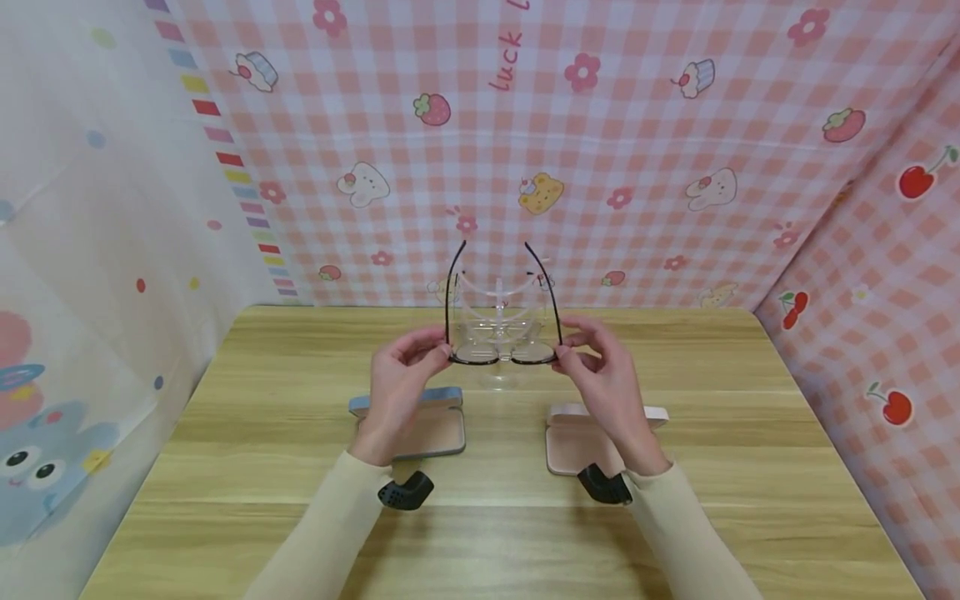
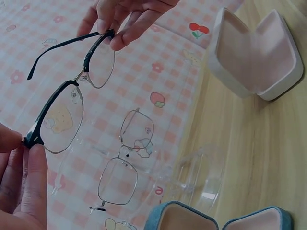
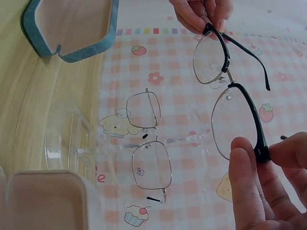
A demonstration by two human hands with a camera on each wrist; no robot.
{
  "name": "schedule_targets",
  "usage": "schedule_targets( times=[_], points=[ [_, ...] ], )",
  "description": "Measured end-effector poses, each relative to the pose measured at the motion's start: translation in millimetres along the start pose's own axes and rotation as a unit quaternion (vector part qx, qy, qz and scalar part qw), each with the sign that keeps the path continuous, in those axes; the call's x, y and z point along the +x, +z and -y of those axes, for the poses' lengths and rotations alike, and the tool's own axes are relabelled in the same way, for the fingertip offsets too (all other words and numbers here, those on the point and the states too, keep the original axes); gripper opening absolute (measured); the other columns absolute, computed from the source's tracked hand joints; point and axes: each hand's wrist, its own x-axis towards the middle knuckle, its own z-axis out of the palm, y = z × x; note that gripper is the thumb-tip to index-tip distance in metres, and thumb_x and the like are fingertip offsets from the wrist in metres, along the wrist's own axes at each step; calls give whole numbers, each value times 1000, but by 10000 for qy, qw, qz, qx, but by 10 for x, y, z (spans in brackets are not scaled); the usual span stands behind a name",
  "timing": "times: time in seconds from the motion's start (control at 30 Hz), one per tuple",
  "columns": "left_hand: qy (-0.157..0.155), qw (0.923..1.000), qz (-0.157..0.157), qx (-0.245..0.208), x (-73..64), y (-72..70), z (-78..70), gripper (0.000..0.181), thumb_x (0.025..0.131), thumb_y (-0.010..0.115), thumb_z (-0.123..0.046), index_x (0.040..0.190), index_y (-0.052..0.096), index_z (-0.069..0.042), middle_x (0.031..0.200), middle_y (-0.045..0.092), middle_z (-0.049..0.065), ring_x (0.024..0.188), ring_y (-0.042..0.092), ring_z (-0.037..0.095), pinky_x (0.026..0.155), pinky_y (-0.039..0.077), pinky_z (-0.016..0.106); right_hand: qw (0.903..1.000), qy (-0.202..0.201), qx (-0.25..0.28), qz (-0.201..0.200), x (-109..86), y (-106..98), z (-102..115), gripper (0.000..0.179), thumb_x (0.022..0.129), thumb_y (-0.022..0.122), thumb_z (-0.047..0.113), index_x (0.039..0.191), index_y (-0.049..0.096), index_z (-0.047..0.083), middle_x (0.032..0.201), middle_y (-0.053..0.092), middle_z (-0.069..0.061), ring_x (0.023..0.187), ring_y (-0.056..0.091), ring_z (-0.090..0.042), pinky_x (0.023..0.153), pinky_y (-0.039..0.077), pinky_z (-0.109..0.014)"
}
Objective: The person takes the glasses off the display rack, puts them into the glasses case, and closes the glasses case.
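Note:
A pair of black half-rim eyeglasses (image 1: 475,362) is held up level in both hands, its temples unfolded and pointing away. My left hand (image 1: 401,379) pinches the left hinge corner between thumb and fingers. At the opposite corner, my right hand (image 1: 609,385) pinches the frame the same way. Just behind stands a clear plastic display stand (image 2: 211,177). On it rest thin metal-rimmed eyeglasses (image 3: 151,165), seen below the black pair in both wrist views.
A blue glasses case (image 1: 448,398) lies open on the wooden table (image 1: 502,533), partly behind the left wrist. A white case (image 1: 566,442) with a pink lining lies open under the right wrist. Patterned cloth (image 1: 480,158) hangs behind the table and along both sides.

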Motion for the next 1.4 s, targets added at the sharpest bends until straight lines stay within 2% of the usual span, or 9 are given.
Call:
schedule_targets(
  times=[0.23, 0.4, 0.6, 0.8, 0.93, 1.03, 1.13, 1.23, 1.4],
  points=[
    [-61, 9994, -46, 335, -71, -10, -19, 25, 86, 69, -1, 110, 67, 2, 111, 63, 25, 90, 66, 23, 81, 57, 35, 9997, 106, -185, 81, -75, -2, 23, 29, 92, 57, -6, 121, 58, -5, 99, 59, -24, 80, 70, -18, 76, 58, -34],
    [-105, 9988, -49, 476, -106, -23, -28, 25, 85, 70, -3, 110, 67, 1, 108, 66, 21, 91, 67, 24, 85, 55, 43, 9992, 17, -375, 110, -95, -5, 25, 25, 92, 58, -6, 117, 61, -6, 97, 61, -22, 79, 70, -16, 75, 59, -33],
    [-112, 9984, -72, 557, -125, -41, -12, 24, 85, 72, -5, 108, 68, 1, 104, 68, 20, 89, 67, 25, 83, 56, 42, 9981, -135, -590, 101, -96, -33, -157, 21, 93, 62, 2, 114, 67, 3, 101, 65, -17, 82, 70, -19, 74, 59, -30],
    [-176, 9977, -76, 652, -149, -54, -17, 26, 86, 72, -8, 110, 67, 1, 104, 68, 16, 91, 67, 24, 81, 57, 36, 9971, -183, -724, 117, -144, 3, 32, 19, 91, 61, -5, 109, 67, -3, 103, 67, -18, 81, 70, -20, 73, 59, -30],
    [-239, 9977, -104, 623, -164, -58, -32, 25, 87, 71, -7, 110, 67, 0, 107, 67, 19, 90, 67, 22, 82, 57, 35, 9961, -301, -817, 131, -161, 19, 69, 18, 89, 61, -9, 106, 67, -8, 102, 67, -20, 81, 70, -30, 72, 58, -27],
    [-245, 9979, -108, 584, -191, -44, -80, 24, 87, 69, -3, 111, 66, 2, 110, 65, 25, 89, 67, 20, 83, 57, 36, 9961, -374, -784, 174, -151, 1, -45, 18, 90, 61, -8, 106, 68, -6, 102, 66, -20, 83, 69, -35, 73, 58, -26],
    [-233, 9979, -106, 596, -242, -7, -176, 23, 87, 68, -1, 110, 66, 4, 110, 64, 27, 88, 67, 19, 84, 56, 39, 9952, -449, -842, 216, -140, -22, -166, 17, 91, 62, -5, 106, 70, -3, 101, 65, -16, 84, 70, -30, 74, 58, -25],
    [-214, 9976, -123, 649, -290, 27, -262, 22, 87, 68, -1, 109, 66, 4, 106, 67, 23, 87, 67, 19, 84, 56, 38, 9946, -532, -856, 240, -131, -37, -240, 17, 91, 64, -1, 105, 71, 1, 101, 66, -11, 85, 70, -23, 76, 58, -27],
    [-181, 9976, -127, 654, -312, 36, -292, 23, 87, 68, 0, 109, 66, 6, 100, 69, 15, 86, 67, 18, 79, 57, 31, 9934, -619, -926, 265, -134, -42, -249, 17, 90, 65, 1, 104, 73, 6, 98, 66, -8, 85, 70, -19, 75, 58, -28]
  ],
)
